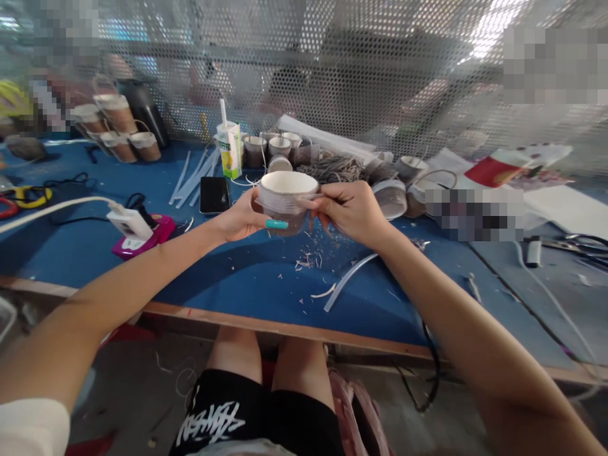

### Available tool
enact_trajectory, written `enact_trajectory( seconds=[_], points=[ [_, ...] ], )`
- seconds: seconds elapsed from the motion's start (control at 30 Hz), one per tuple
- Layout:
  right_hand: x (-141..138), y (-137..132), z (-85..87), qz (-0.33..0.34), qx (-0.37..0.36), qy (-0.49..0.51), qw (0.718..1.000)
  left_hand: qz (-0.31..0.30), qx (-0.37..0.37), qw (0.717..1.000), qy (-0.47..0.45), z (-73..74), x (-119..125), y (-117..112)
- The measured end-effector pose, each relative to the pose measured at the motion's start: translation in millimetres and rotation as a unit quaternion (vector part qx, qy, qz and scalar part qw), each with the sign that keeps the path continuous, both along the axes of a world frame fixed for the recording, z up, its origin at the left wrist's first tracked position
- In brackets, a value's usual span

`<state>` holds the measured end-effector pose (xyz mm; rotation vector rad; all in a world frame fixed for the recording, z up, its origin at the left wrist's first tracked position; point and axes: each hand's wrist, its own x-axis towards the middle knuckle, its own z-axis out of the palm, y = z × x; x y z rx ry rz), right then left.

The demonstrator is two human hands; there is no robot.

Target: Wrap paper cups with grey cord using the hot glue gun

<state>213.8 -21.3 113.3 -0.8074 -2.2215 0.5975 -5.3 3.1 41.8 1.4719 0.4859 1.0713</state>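
Between both hands, above the blue tabletop (204, 285), I hold a small round basket (285, 201) with a white inside and a grey-brown outer wall. My left hand (243, 218) grips its left side, the thumb with a turquoise nail lying across the front. At the right rim my right hand (349, 209) pinches the edge with thumb and fingers; whether a thin strand is also in that pinch I cannot make out. The basket is roughly upright, its opening facing up. Small scraps (308, 259) lie on the table below it.
Behind stand a drink carton (230, 152), several small baskets (280, 147) and a bundle of grey cord (335, 170). A phone (213, 195) and a purple power strip (161, 233) with a white plug lie left. A translucent strip (349, 278) sits front right; scissors (577, 244) lie far right.
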Motion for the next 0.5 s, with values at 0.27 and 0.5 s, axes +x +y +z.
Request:
enact_trajectory(
  seconds=[0.27,0.5],
  points=[
    [-19.5,16.5,25.1,0.0,0.007,-0.03,1.0,0.057,0.033,0.998,-0.018,15.6,4.3,-2.0],
    [-18.7,14.5,51.4,0.045,0.015,-0.072,0.996,-0.006,-0.039,0.997,-0.062,16.8,-3.4,2.2]
  ],
)
